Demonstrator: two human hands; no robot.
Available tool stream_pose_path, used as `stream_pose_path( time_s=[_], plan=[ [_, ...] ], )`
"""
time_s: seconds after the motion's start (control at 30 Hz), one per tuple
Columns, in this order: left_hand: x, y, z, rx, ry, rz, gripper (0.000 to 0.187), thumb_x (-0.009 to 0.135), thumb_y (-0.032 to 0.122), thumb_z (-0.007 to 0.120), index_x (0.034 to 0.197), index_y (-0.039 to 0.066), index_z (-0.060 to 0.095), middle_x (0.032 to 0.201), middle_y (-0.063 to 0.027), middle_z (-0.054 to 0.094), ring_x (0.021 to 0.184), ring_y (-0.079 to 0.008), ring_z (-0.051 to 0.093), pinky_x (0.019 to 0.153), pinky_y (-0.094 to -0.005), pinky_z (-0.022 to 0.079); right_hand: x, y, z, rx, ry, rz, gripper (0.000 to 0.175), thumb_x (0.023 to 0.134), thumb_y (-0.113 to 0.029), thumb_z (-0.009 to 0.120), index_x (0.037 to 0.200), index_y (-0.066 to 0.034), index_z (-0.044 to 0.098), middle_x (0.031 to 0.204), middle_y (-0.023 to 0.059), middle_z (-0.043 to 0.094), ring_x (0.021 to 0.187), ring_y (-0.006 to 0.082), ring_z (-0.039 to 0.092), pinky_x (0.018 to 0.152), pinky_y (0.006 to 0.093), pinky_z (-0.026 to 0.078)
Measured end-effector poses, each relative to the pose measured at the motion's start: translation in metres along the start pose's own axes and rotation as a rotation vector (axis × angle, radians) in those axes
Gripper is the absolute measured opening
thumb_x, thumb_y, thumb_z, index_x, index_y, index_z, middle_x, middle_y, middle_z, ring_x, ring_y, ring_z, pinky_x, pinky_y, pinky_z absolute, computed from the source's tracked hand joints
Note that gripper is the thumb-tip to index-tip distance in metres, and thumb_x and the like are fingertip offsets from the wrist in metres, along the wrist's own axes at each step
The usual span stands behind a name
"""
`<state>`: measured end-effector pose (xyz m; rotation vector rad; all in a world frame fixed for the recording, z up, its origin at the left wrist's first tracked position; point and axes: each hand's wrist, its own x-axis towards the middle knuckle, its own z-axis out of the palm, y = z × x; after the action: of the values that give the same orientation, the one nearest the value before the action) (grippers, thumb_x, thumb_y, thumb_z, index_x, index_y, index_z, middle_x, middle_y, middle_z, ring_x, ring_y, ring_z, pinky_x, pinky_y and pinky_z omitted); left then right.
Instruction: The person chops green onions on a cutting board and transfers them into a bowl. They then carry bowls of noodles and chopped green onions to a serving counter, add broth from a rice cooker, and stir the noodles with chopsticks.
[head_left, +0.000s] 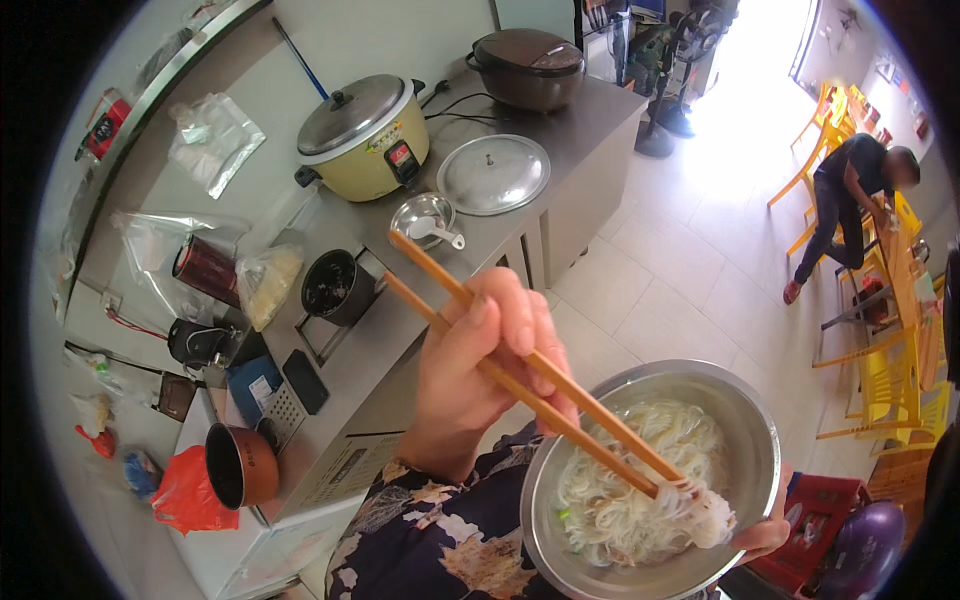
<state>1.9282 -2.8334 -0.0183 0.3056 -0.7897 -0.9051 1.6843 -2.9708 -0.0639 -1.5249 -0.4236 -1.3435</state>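
Note:
My left hand (484, 367) is shut on a pair of wooden chopsticks (581, 409), which slant down to the right. Their tips grip a clump of pale thin noodles (701, 517) over a stainless steel bowl (551, 551). More translucent white noodles (637, 450) with a bit of green lie inside the bowl. At the bowl's lower right, my right hand (761, 529) holds the rim with the thumb over the edge; its other fingers are mostly hidden behind the bowl. A dark leaf-patterned sleeve covers my left forearm.
On the steel counter stand a yellow rice cooker (382, 150), a brown cooker (529, 71), a metal lid (493, 174), a small bowl with a white spoon (427, 229) and a black pot (337, 289). A red crate (806, 517) is lower right. A person (855, 195) leans over a table among yellow chairs.

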Motion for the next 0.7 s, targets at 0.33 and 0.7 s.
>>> stream_pose_path(
  time_s=[0.33, 0.7],
  plan=[
    [0.034, -0.014, -0.009, 0.096, 0.067, 0.13, 0.034, 0.104, 0.031, 0.033, 0.087, 0.005, 0.045, 0.07, -0.0136, 0.052, 0.05, -0.0286, 0.059, 0.042, -0.034, 0.054, 0.009, 0.013, -0.019, -0.511, 0.221, 0.242, 0.029, 0.075, -0.019, 0.078, 0.073, -0.0186, 0.049, 0.096, 0.0142, 0.068, 0.08, 0.0265, 0.062, 0.072, 0.0363, 0.048],
    [0.024, -0.051, 0.034, 0.226, 0.293, 0.341, 0.034, 0.104, 0.032, 0.034, 0.087, 0.005, 0.045, 0.071, -0.015, 0.055, 0.051, -0.0333, 0.062, 0.043, -0.0373, 0.055, 0.052, 0.044, -0.106, -0.206, -0.203, 0.273, 0.026, 0.078, -0.039, 0.077, 0.083, -0.0248, 0.056, 0.114, 0.0265, 0.064, 0.08, 0.0275, 0.058, 0.071, 0.0373, 0.043]
  ],
)
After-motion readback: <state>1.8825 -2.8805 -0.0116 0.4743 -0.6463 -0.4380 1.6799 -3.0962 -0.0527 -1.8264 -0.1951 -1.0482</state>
